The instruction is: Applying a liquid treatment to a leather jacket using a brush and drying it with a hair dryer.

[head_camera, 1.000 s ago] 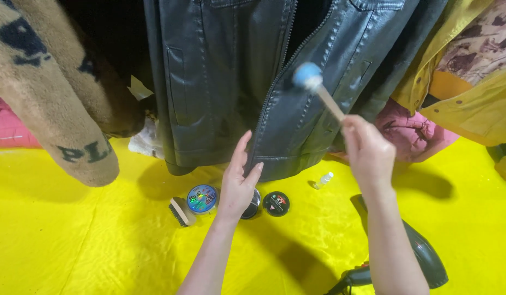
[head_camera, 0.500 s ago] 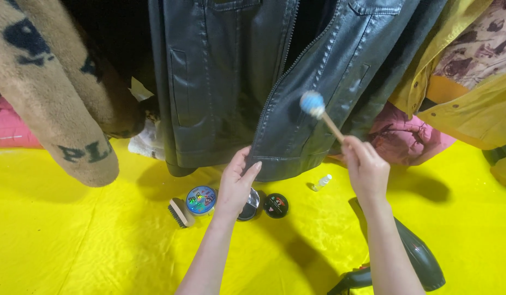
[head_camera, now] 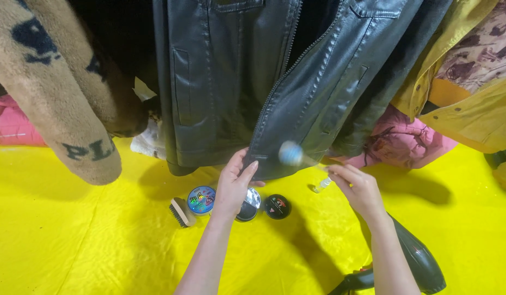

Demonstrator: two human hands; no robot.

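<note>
A black leather jacket (head_camera: 247,82) hangs in front of me with its zip open. My left hand (head_camera: 234,186) holds the bottom hem of its right front panel, fingers pressed on the leather. My right hand (head_camera: 359,188) grips a thin wooden stick with a round blue sponge tip (head_camera: 289,153). The tip rests against the lower edge of that panel, just right of my left hand.
On the yellow sheet (head_camera: 73,246) lie a small brush (head_camera: 179,212), a tin with a colourful lid (head_camera: 201,199), an open tin (head_camera: 248,203), a black lid (head_camera: 277,206) and a small clear bottle (head_camera: 322,185). A black hairdryer (head_camera: 417,262) lies lower right. Other garments hang either side.
My right hand has lowered the sponge stick from higher up the jacket panel to its bottom edge and moved it left. My left hand stays on the hem.
</note>
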